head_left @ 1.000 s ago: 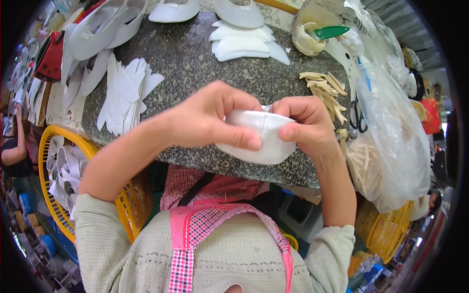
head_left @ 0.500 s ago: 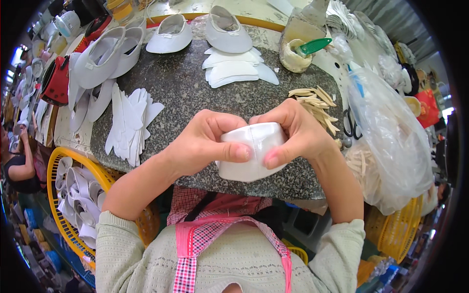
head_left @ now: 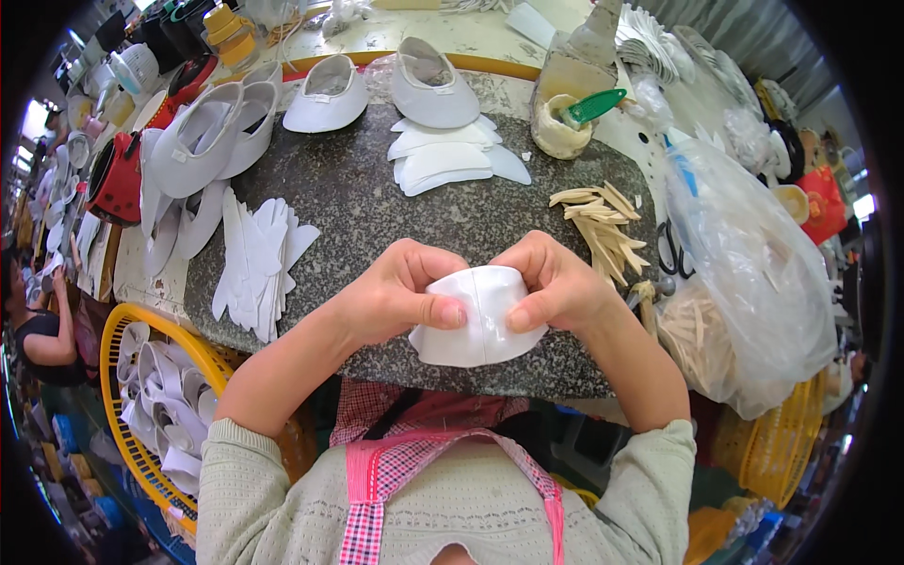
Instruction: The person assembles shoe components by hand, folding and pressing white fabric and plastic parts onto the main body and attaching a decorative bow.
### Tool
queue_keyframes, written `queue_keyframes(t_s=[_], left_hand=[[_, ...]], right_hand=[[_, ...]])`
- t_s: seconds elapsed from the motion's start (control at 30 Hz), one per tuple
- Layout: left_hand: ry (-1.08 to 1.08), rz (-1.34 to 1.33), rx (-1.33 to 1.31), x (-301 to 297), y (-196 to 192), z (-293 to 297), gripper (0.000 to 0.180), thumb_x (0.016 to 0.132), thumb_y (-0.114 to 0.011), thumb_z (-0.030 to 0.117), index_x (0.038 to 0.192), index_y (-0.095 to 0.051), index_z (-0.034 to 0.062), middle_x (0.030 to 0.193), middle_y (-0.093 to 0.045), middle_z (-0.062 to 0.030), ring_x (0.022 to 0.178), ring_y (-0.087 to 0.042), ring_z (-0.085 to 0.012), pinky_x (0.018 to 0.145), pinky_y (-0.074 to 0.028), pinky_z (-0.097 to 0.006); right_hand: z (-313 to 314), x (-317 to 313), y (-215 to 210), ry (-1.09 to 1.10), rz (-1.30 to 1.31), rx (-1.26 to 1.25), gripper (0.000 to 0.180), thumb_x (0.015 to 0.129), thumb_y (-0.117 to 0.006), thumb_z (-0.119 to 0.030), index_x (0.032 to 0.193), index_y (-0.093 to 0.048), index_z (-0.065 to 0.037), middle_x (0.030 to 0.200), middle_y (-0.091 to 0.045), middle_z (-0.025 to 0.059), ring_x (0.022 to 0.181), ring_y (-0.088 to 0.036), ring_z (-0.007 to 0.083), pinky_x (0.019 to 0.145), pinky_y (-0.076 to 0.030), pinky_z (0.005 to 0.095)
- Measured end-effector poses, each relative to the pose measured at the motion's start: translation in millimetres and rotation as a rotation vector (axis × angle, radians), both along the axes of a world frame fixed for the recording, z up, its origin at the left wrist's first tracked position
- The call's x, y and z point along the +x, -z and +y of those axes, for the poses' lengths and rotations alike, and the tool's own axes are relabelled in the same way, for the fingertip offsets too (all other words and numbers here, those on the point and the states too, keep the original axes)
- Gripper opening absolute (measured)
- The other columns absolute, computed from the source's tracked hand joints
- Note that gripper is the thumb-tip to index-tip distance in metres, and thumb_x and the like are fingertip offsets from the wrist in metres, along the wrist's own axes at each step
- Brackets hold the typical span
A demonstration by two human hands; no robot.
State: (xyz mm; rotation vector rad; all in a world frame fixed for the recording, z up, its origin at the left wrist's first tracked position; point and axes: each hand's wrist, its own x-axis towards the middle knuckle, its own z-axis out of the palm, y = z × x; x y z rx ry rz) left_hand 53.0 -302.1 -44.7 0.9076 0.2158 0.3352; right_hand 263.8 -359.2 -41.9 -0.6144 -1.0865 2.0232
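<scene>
A glossy white shoe upper is held up over the table's near edge, its seam running down the middle toward me. My left hand pinches its left side, thumb on the outer face and fingers curled behind the top rim. On the other side my right hand grips it the same way, both thumbs flanking the seam. The fingertips behind the rim are hidden. Beyond my hands, white cut pieces lie stacked under another white shoe upper. More flat white pieces are fanned out at the left.
Thin tan strips lie on the speckled stone slab at right, near black scissors and a plastic bag. A glue pot holds a green-handled brush. A yellow basket of white uppers stands left.
My thumbs have slid slightly apart along the seam, and the upper now sits straighter between my hands. The whole view has shifted, so the table things appear lower.
</scene>
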Motion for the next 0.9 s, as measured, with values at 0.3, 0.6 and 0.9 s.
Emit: queue_keyframes(t_s=[0.3,0.6,0.9], left_hand=[[-0.151,-0.083,0.039,1.1,-2.1,-0.3,0.029,0.073,-0.073,0.013,0.095,-0.063,-0.0033,0.087,-0.065,-0.0075,0.079,-0.060,-0.0126,0.073,-0.048,-0.027],[-0.384,0.011,0.655,-2.3,19.3,-24.1,0.018,0.076,-0.070,0.007,0.091,-0.063,-0.0001,0.083,-0.062,-0.0029,0.079,-0.056,-0.0082,0.072,-0.044,-0.025],[-0.375,0.129,0.270,-14.5,12.9,-34.1,0.018,0.075,-0.070,0.007,0.090,-0.064,-0.0013,0.082,-0.062,-0.0030,0.076,-0.057,-0.0078,0.067,-0.045,-0.023]], right_hand=[[-44.2,23.7,37.1,1.521,-0.409,0.828,0.016,0.083,-0.054,-0.013,0.079,-0.057,0.002,0.078,-0.055,0.0080,0.072,-0.052,0.0153,0.066,-0.044,0.0294],[-34.7,-49.0,10.1,0.765,0.173,0.013,0.033,0.078,-0.068,-0.012,0.103,-0.055,0.005,0.096,-0.062,0.0108,0.088,-0.061,0.0174,0.080,-0.049,0.0321],[-28.4,-50.3,-1.6,0.714,0.039,0.017,0.041,0.072,-0.071,-0.004,0.108,-0.054,0.005,0.100,-0.061,0.0109,0.090,-0.060,0.0161,0.081,-0.048,0.0313]])
